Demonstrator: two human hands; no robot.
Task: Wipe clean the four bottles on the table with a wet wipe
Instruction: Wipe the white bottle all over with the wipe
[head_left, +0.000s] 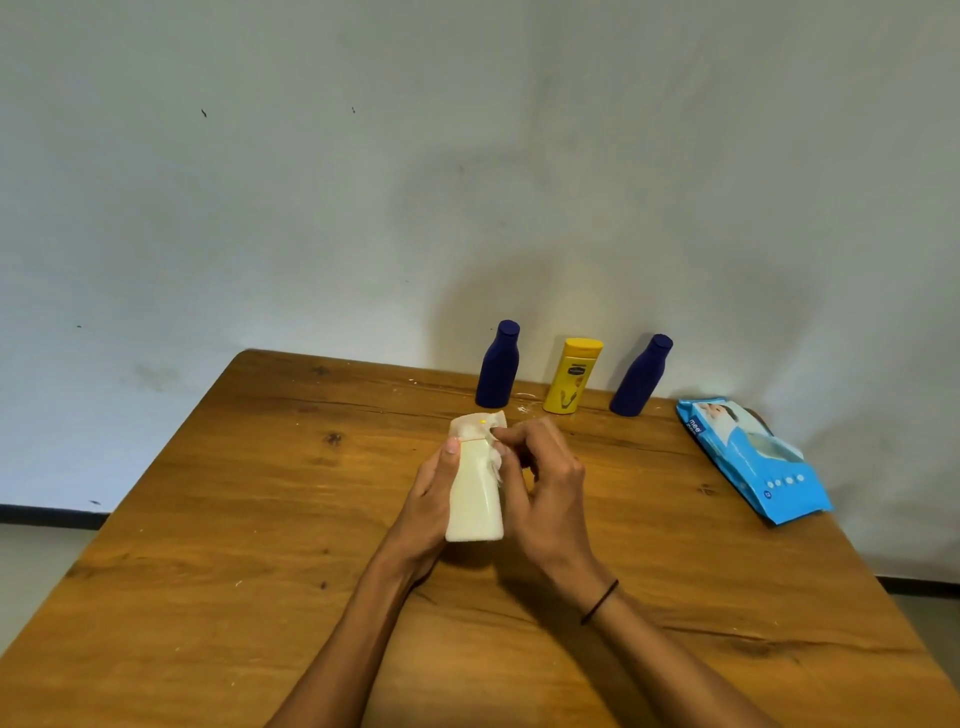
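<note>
Cream bottle (475, 499) gripped by left hand (428, 512) — right hand (540, 486) fingers pinch wet wipe (480, 423) at cap.

Cream-white bottle (475, 499) showing a thin red line and a yellow dot near its top. White wipe (480, 422), I think. Far row: navy bottle (497, 366), yellow bottle (570, 376), navy bottle on the right (640, 376). Blue-and-white wipes pack (753, 457). Brown wood-grain table (260, 519). Black wristband (600, 601).
</note>
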